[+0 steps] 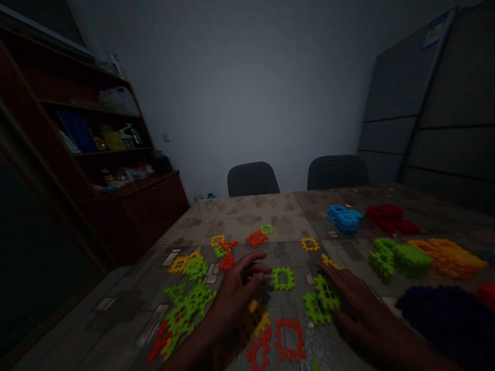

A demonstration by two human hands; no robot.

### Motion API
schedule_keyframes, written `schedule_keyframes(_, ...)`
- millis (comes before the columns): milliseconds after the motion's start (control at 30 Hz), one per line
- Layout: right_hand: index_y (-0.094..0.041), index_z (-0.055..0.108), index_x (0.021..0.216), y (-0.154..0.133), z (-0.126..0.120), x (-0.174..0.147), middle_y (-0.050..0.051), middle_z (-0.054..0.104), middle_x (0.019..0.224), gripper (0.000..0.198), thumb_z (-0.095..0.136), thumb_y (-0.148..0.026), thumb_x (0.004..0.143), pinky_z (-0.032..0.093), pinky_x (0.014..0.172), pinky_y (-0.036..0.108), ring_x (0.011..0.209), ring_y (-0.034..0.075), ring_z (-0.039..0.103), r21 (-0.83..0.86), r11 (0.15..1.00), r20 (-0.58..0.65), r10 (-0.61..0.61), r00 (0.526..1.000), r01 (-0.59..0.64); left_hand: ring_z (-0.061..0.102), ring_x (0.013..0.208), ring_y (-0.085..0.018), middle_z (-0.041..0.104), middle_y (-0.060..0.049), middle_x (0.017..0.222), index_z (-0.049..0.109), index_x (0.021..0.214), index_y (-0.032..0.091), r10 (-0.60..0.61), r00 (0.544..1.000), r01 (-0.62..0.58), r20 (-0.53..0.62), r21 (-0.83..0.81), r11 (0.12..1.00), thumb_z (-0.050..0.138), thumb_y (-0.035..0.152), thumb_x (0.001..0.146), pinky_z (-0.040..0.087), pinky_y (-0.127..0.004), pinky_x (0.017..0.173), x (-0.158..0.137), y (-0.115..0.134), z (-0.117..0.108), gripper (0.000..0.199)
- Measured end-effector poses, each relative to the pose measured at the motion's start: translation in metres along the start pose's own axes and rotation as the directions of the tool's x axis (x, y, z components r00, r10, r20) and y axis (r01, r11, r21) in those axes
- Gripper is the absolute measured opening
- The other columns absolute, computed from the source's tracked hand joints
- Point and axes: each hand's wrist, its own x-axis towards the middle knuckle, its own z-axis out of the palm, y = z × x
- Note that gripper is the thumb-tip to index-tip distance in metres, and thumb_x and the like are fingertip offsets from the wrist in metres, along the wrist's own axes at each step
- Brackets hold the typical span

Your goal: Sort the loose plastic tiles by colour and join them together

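My left hand (243, 282) hovers over the middle of the table, its fingers loosely bent and apart, with nothing visible in them. Just right of its fingertips lies a green toothed square frame (283, 279). Below it are a yellow window-shaped piece (258, 318), partly hidden by the hand, and an orange square frame (290, 339). My right hand (353, 299) is stretched out flat beside green window pieces (325, 293); whether it touches them I cannot tell. A yellow piece (328, 262) lies at its fingertips.
Green interlocking pieces (189, 309) spread on the left of the patterned table (127, 304). Sorted piles stand right: blue (344, 219), dark red (386, 216), green (410, 259), orange (452, 257) and dark purple (444, 319). Two chairs (253, 179) are behind.
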Motion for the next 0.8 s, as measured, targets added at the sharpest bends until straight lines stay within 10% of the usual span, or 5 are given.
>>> schedule_keyframes(333,-0.033,0.032,0.161,-0.010,0.003,0.000,0.008,0.039,0.164,0.074,0.057,-0.026,0.091,0.027,0.122,0.059,0.151,0.034,0.032,0.066,0.998,0.173,-0.023,0.985,0.012,0.069,0.089,-0.022,0.077,-0.011,0.104,0.067,0.117,0.017,0.014,1.000,-0.014,0.002,0.020,1.000,0.075,0.040,0.079,0.053,-0.034,0.082,0.004,-0.005,-0.004,0.046)
schedule_keyframes(800,-0.034,0.031,0.161,-0.011,0.020,-0.004,0.008,0.055,0.151,0.086,0.068,-0.024,0.084,0.039,0.116,0.053,0.140,0.032,0.048,0.049,0.995,0.017,-0.083,0.996,0.082,0.071,0.085,-0.023,0.079,-0.011,0.103,0.071,0.111,0.016,-0.002,0.998,0.007,-0.069,0.066,0.998,0.075,0.039,0.073,0.055,-0.037,0.081,0.004,0.009,-0.013,0.044)
